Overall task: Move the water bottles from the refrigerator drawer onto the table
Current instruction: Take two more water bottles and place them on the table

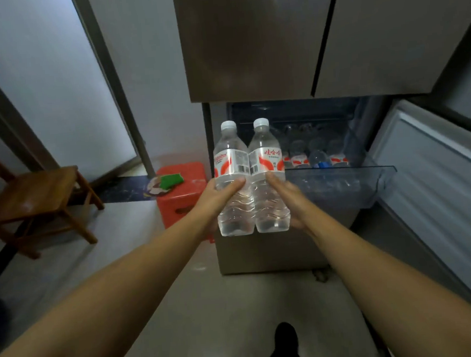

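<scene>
Two clear plastic water bottles with white caps and red-and-white labels, one gripped by the left hand, the other by the right hand, stand upright, touching, before the open clear plastic refrigerator drawer, which holds more bottles. A red plastic stool sits left.

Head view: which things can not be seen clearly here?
- Table: outside the head view.
- Count of clear plastic bottles in the transparent refrigerator drawer: dark, blurred.
- Right hand fingers: behind the right clear water bottle.
- Left hand fingers: behind the left clear water bottle.
</scene>
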